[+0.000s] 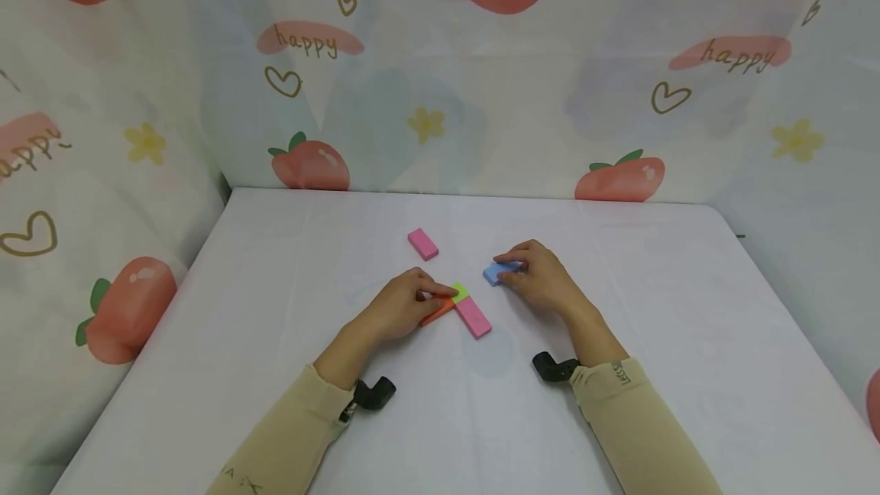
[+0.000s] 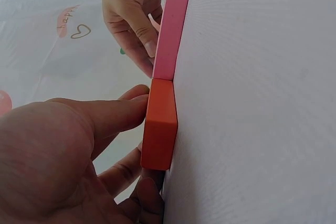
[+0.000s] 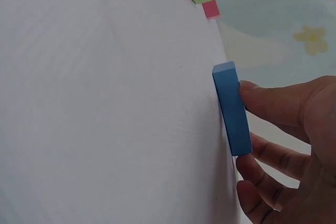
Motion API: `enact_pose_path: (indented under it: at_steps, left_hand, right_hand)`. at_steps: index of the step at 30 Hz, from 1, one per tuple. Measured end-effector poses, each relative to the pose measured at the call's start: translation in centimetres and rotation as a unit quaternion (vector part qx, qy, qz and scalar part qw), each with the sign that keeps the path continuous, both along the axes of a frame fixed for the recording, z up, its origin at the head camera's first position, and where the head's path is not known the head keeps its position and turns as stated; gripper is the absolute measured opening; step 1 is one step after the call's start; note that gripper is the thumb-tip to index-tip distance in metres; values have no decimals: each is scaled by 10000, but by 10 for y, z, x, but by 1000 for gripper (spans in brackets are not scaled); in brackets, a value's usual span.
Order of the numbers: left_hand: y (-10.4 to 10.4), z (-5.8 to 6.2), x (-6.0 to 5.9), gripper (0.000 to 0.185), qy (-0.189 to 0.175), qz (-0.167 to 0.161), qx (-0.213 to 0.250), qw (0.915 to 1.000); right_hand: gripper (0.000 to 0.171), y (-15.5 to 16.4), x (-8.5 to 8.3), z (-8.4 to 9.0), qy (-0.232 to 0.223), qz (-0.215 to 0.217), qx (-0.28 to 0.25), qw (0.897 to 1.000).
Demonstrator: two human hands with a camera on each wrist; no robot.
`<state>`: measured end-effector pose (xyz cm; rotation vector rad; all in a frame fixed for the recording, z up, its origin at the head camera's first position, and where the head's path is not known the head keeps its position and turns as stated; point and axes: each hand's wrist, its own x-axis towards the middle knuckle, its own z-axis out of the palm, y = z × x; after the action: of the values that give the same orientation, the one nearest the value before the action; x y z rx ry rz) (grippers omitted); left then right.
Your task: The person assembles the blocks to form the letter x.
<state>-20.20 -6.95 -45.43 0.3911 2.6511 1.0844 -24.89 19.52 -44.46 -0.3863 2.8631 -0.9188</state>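
Observation:
My left hand [image 1: 402, 302] holds an orange block [image 2: 160, 124] with its thumb and fingers, low on the white table. In the head view an index fingertip reaches the light green block [image 1: 460, 293] at the orange block's end. A pink block [image 1: 473, 317] adjoins both, slanting toward me. To the right, my right hand [image 1: 543, 275] pinches a blue block [image 3: 232, 109] between thumb and fingers, close over the tabletop. Part of the orange block is hidden under the left fingers in the head view.
Another pink block [image 1: 422, 244] lies apart, farther back on the white table [image 1: 309, 243]. A printed cloth [image 1: 426, 75] with strawberries and hearts hangs along the table's back and sides. Black camera mounts [image 1: 374, 393] sit at both wrists.

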Motion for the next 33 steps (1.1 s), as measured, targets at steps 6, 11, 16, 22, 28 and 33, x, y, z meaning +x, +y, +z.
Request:
enact_pose_path:
  at_steps: [6,11,16,22,28,33]
  left_hand:
    - [-1,0,0,26,33,-61,-14,10000]
    - [-1,0,0,27,37,-66,8,10000]
    - [-1,0,0,26,63,-76,7,10000]
    - [-1,-1,-1,26,5,-33,62,10000]
    - [0,-2,-1,26,34,4,2,10000]
    - [0,-3,-2,26,16,4,7,10000]
  right_hand:
    - [30,-2,1,0,-11,32,-7,10000]
    - [30,-3,2,0,-7,49,-15,10000]
    - [30,-4,2,-1,5,43,-13,10000]
    - [30,-5,1,-1,-13,12,-4,10000]
    - [30,-6,2,-1,-2,30,-69,10000]
    - [30,-7,2,-1,17,93,-83,9999]
